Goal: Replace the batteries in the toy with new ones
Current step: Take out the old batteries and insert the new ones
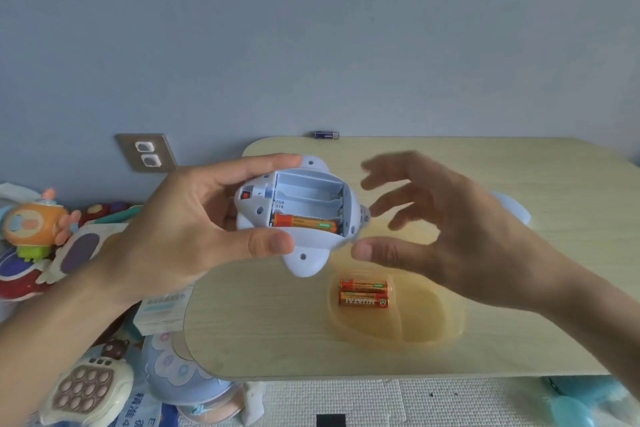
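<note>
The toy (298,215) I hold at the frame's centre is pale blue, with a small red switch (246,195) on its left side. The battery (304,222) in its lowest slot is orange with a green band. Below it, lower centre, two more orange batteries (363,293) with green marks lie in a translucent amber tray (426,319). My table (263,319) is light wood grain, yellowish. At its far edge lies a dark blue battery (326,135). The wall (311,28) across the upper frame is plain grey-blue. At far left sits an orange toy (33,222).
</note>
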